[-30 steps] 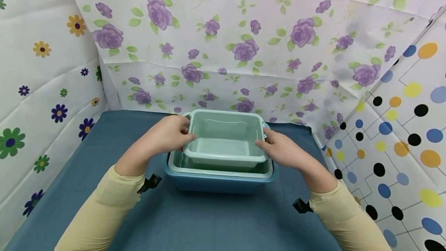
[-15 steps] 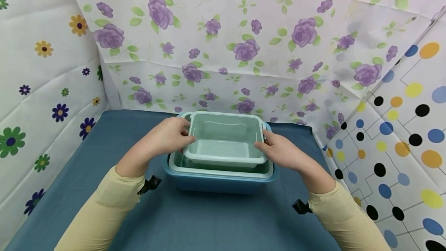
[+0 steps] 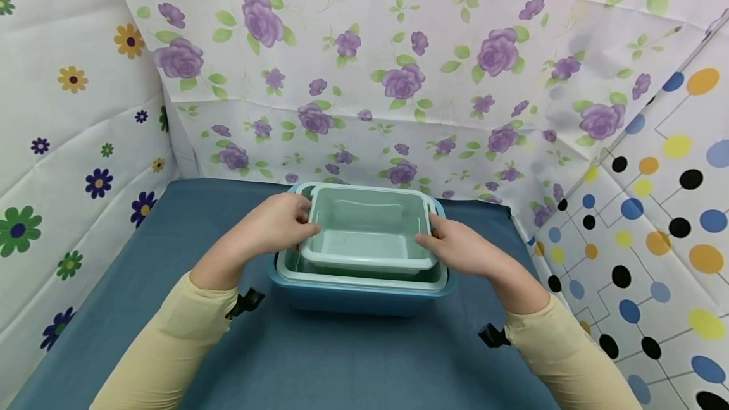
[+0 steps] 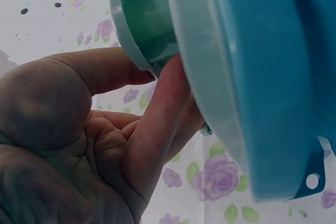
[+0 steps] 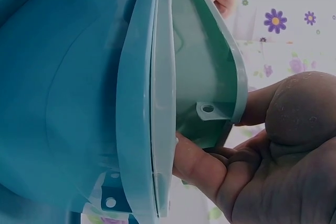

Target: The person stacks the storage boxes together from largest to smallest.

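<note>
Three rectangular plastic basins stand nested at the back middle of the table. The smallest, a pale green basin [image 3: 364, 233], sits highest, partly inside a larger pale green basin [image 3: 364, 282], which rests in a blue basin [image 3: 353, 304]. My left hand [image 3: 277, 223] pinches the small basin's left rim, thumb over the edge and fingers beneath. On the opposite side, my right hand [image 3: 461, 242] holds the right rim the same way. The right wrist view shows the small basin's holed tab [image 5: 208, 109] near the thumb. Inside, the small basin holds nothing.
A blue cloth [image 3: 353, 366] covers the table. Floral sheets [image 3: 364, 68] hang behind it, with a flower-print sheet [image 3: 74, 163] at the left and a dotted sheet [image 3: 643, 258] at the right. A small black device [image 3: 246, 302] is strapped at each wrist.
The small green basin has sunk very slightly toward the larger one during the last second. Both hands keep their hold on its rims.
</note>
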Available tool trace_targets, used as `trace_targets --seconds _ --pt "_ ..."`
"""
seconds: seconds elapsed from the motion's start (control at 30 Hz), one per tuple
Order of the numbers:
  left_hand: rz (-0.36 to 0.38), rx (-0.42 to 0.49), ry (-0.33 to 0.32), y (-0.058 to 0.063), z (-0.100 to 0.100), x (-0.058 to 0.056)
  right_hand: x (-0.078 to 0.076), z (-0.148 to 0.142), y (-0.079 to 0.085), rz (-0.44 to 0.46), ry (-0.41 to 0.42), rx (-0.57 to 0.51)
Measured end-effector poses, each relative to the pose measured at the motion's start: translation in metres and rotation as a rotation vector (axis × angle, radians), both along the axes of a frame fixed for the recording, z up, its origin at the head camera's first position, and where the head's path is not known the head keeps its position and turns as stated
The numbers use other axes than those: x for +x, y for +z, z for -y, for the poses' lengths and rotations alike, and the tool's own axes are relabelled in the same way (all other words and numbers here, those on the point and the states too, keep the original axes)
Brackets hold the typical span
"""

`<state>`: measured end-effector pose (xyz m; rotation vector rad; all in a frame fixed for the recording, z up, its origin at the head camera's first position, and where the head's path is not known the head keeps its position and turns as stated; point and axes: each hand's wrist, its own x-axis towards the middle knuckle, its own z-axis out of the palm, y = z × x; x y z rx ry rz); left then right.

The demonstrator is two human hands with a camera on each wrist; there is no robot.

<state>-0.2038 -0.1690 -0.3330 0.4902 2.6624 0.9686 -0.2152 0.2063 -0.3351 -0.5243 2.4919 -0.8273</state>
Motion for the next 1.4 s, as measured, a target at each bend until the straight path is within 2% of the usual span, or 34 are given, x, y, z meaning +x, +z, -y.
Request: trace_targets --seconds 0.6,0.93,1.4 --pt "-0.008 -0.003 -0.001 -0.004 0.002 0.001 -0.008 0.0 0.003 0.057 0.028 0.026" --pt "-0.007 -0.01 -0.001 -0.008 0.002 0.0 -0.013 0.004 0.002 0.07 0.021 -0.01" --pt "0.006 -0.009 0.012 -0.014 0.0 -0.001 -0.017 0.007 0.002 0.051 0.002 0.067"
